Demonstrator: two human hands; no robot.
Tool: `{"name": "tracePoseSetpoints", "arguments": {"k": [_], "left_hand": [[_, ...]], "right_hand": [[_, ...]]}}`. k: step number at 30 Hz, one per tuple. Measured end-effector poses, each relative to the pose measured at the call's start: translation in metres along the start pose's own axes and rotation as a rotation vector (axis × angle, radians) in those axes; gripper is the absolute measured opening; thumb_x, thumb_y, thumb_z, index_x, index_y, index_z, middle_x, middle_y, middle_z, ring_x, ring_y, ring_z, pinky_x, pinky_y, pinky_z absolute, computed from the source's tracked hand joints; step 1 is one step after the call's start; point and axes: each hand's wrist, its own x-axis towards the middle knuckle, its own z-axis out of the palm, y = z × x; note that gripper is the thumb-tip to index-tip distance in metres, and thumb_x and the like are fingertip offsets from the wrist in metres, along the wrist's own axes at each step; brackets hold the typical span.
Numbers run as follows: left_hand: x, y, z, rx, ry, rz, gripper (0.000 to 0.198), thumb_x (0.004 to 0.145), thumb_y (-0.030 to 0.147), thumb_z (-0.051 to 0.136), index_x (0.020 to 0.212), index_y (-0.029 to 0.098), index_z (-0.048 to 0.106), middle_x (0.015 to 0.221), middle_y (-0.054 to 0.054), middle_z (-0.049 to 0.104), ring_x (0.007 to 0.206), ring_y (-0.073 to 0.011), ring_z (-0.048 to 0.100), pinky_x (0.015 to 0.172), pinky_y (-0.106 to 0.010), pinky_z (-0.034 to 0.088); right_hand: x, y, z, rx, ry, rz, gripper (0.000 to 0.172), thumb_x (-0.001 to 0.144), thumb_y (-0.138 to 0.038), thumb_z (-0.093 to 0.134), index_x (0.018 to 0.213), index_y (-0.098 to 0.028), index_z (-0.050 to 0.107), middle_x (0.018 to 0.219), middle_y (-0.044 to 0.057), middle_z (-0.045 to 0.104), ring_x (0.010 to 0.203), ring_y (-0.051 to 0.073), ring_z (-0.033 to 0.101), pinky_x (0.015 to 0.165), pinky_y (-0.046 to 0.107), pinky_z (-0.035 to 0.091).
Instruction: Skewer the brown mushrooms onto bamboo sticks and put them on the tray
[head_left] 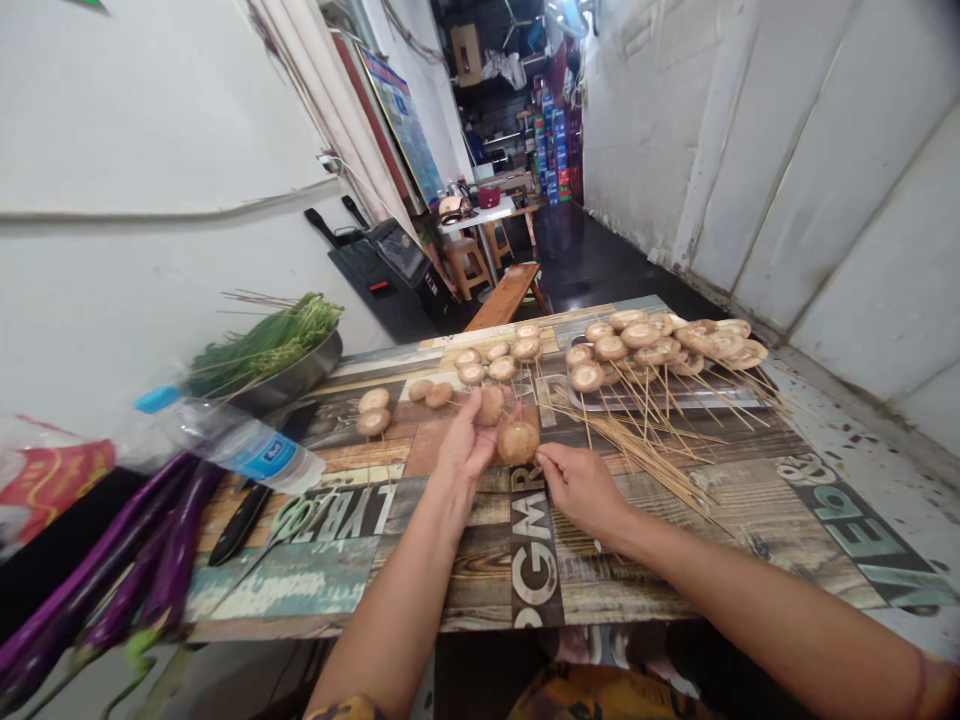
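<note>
My left hand (474,445) is closed around a brown mushroom (491,405), with a second mushroom (518,443) just in front of its fingertips. My right hand (581,487) is in a pinch at the right edge of that second mushroom; whatever lies between its fingertips is hidden. Beyond the hands sits a cluster of loose mushrooms (501,368). Off to the right, a metal tray (574,398) bears a heap of skewered mushrooms (637,335). Bare bamboo skewers (652,455) lie in a bundle before the tray. Two more mushrooms (373,412) are left of my left hand.
A water bottle (247,447) lies at the left beside a black-handled knife (240,525) and green-handled scissors (292,518). Purple eggplants (176,540) hang over the table's left edge. Behind them a metal bowl (300,372) holds leafy greens (262,345). A wooden bench (506,295) stands past the table.
</note>
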Motion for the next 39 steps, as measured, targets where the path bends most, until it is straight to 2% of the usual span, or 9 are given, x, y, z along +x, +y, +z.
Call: {"name": "tracePoseSetpoints", "arguments": {"k": [6, 11, 14, 18, 21, 26, 29, 33, 39], "left_hand": [[-0.008, -0.005, 0.010, 0.071, -0.007, -0.102, 0.030, 0.094, 0.026, 0.044, 0.079, 0.011, 0.064, 0.080, -0.009, 0.070, 0.090, -0.0201, 0.068, 0.094, -0.039, 0.051], [-0.011, -0.009, 0.013, -0.031, -0.083, -0.119, 0.044, 0.095, 0.046, 0.037, 0.094, 0.012, 0.065, 0.093, -0.011, 0.070, 0.096, -0.0215, 0.066, 0.093, -0.041, 0.052], [-0.015, -0.016, 0.017, 0.004, -0.134, -0.121, 0.045, 0.096, 0.045, 0.035, 0.098, 0.012, 0.065, 0.101, -0.011, 0.069, 0.095, -0.0208, 0.066, 0.090, -0.039, 0.053], [-0.016, -0.013, 0.018, 0.010, -0.099, -0.084, 0.042, 0.096, 0.044, 0.034, 0.092, 0.016, 0.065, 0.096, -0.007, 0.069, 0.085, -0.0164, 0.066, 0.081, -0.032, 0.056], [-0.009, 0.003, 0.011, -0.042, -0.020, 0.039, 0.043, 0.096, 0.045, 0.032, 0.093, 0.016, 0.064, 0.087, -0.005, 0.069, 0.071, -0.0129, 0.064, 0.068, -0.026, 0.056], [0.002, 0.020, -0.001, -0.091, 0.059, 0.095, 0.045, 0.096, 0.048, 0.032, 0.092, 0.013, 0.061, 0.079, -0.005, 0.066, 0.062, -0.0115, 0.061, 0.059, -0.024, 0.054], [0.002, 0.015, -0.002, -0.060, 0.043, 0.069, 0.038, 0.095, 0.043, 0.038, 0.092, 0.012, 0.061, 0.078, -0.006, 0.066, 0.062, -0.0124, 0.061, 0.057, -0.025, 0.053], [0.002, 0.009, 0.000, -0.025, 0.038, 0.034, 0.038, 0.096, 0.040, 0.038, 0.088, 0.010, 0.061, 0.074, -0.007, 0.064, 0.062, -0.0140, 0.061, 0.057, -0.025, 0.053], [0.004, 0.008, -0.001, -0.063, -0.008, 0.011, 0.051, 0.096, 0.047, 0.027, 0.093, 0.010, 0.062, 0.077, -0.010, 0.064, 0.067, -0.0159, 0.062, 0.063, -0.029, 0.054]], "right_hand": [[0.005, -0.001, -0.005, -0.049, 0.002, 0.017, 0.026, 0.089, -0.019, 0.041, 0.069, -0.018, 0.057, 0.059, 0.000, 0.056, 0.051, 0.012, 0.043, 0.054, 0.024, 0.026], [0.007, -0.001, -0.006, -0.074, 0.032, 0.021, 0.024, 0.090, -0.019, 0.040, 0.078, -0.017, 0.061, 0.068, 0.003, 0.063, 0.057, 0.013, 0.050, 0.057, 0.024, 0.030], [0.007, -0.002, -0.004, -0.091, 0.064, 0.026, 0.025, 0.091, -0.020, 0.039, 0.080, -0.016, 0.061, 0.069, 0.004, 0.064, 0.057, 0.013, 0.051, 0.057, 0.024, 0.031], [0.007, -0.006, -0.007, -0.174, 0.089, -0.002, 0.028, 0.093, -0.023, 0.039, 0.076, -0.017, 0.061, 0.068, 0.003, 0.063, 0.057, 0.013, 0.051, 0.057, 0.025, 0.030], [0.010, -0.006, -0.025, -0.281, 0.151, -0.054, 0.031, 0.095, -0.025, 0.038, 0.076, -0.018, 0.061, 0.072, 0.003, 0.064, 0.062, 0.014, 0.052, 0.059, 0.025, 0.030], [0.022, 0.002, -0.068, -0.503, 0.320, 0.043, 0.025, 0.093, -0.022, 0.044, 0.089, -0.017, 0.067, 0.086, 0.007, 0.065, 0.078, 0.018, 0.053, 0.069, 0.027, 0.034], [0.027, 0.005, -0.080, -0.680, 0.200, 0.051, 0.022, 0.089, -0.021, 0.049, 0.085, -0.016, 0.070, 0.084, 0.010, 0.064, 0.084, 0.022, 0.050, 0.076, 0.032, 0.034], [0.028, 0.006, -0.074, -0.855, -0.040, 0.097, 0.023, 0.088, -0.021, 0.052, 0.078, -0.014, 0.072, 0.089, 0.014, 0.063, 0.090, 0.026, 0.048, 0.075, 0.037, 0.033], [0.029, 0.022, -0.061, -0.978, -0.115, 0.083, 0.023, 0.085, -0.012, 0.054, 0.071, -0.014, 0.072, 0.085, 0.016, 0.062, 0.089, 0.027, 0.046, 0.072, 0.038, 0.031]]}}
